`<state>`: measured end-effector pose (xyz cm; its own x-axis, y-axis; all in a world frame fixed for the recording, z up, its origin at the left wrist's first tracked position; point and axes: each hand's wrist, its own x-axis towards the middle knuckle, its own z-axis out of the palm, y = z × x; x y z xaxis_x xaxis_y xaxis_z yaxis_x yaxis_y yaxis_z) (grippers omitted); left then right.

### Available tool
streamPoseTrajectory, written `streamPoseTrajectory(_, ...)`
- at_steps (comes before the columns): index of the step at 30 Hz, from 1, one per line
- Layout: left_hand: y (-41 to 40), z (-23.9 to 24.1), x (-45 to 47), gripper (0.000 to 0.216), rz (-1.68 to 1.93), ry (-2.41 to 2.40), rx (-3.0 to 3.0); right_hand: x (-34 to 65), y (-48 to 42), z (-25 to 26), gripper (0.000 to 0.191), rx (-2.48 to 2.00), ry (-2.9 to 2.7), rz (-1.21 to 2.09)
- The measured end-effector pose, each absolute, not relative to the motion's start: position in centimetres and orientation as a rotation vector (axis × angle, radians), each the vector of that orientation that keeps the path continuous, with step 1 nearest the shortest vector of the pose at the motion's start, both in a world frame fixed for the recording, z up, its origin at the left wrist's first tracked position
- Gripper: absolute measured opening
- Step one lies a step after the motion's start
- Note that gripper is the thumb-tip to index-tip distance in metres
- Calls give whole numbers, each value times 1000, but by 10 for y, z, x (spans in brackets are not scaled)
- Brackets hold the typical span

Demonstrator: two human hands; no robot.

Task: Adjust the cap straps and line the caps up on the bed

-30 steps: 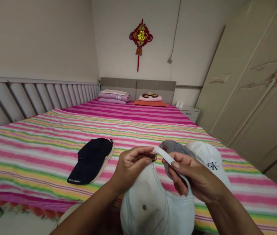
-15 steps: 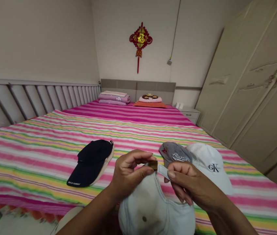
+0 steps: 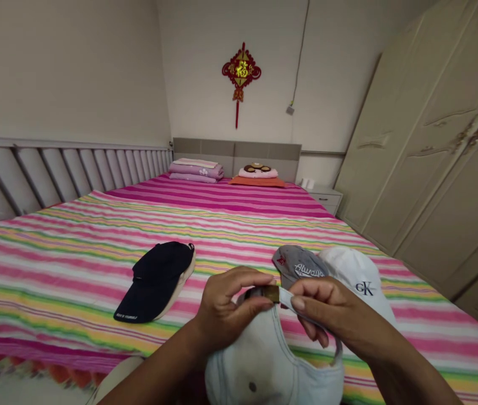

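A pale, light-blue baseball cap (image 3: 259, 354) hangs from both hands at the lower middle, its rear opening towards me. My left hand (image 3: 232, 301) pinches the brass-coloured buckle (image 3: 271, 293) on one side of that opening. Between thumb and fingers, my right hand (image 3: 327, 309) grips the pale adjustment strap (image 3: 286, 299); its end meets the buckle, though I cannot tell how far it is inside. Beyond my right hand lie a grey cap (image 3: 300, 264) with white lettering and a white cap (image 3: 354, 275), partly covered by the hand.
A black cap (image 3: 158, 281) lies on the striped bedspread (image 3: 74, 247) at left. Folded bedding (image 3: 196, 170) and a pillow pile (image 3: 258, 175) sit by the headboard (image 3: 266, 153). A wardrobe (image 3: 428, 169) stands right, a rail (image 3: 53, 163) left. A pale rounded thing (image 3: 120, 374) shows below.
The strap end, apart from the buckle before, now meets it. My left hand and the buckle have shifted slightly right and down; the cap's rear opening looks wider.
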<state>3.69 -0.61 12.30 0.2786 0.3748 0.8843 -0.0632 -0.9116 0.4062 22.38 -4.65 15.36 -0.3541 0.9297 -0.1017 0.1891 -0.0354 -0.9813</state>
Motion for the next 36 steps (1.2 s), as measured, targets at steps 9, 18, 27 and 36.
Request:
streamPoseTrajectory(9, -17, 134, 42, 40, 1616, 217, 2426, 228, -53, 159, 28, -1233, -1653, 1364)
streamPoseTrajectory(18, -27, 137, 47, 40, 1545, 255, 2436, 232, -58, 159, 27, -1157, -1606, 1371)
streamPoseTrajectory(27, -27, 131, 50, 41, 1571, 219, 2262, 228, -64, 149, 26, -1041, -1451, 1444)
streamPoseTrajectory(36, -26, 131, 46, 40, 1508, 243, 2482, 222, -64, 143, 27, -1056, -1411, 1394)
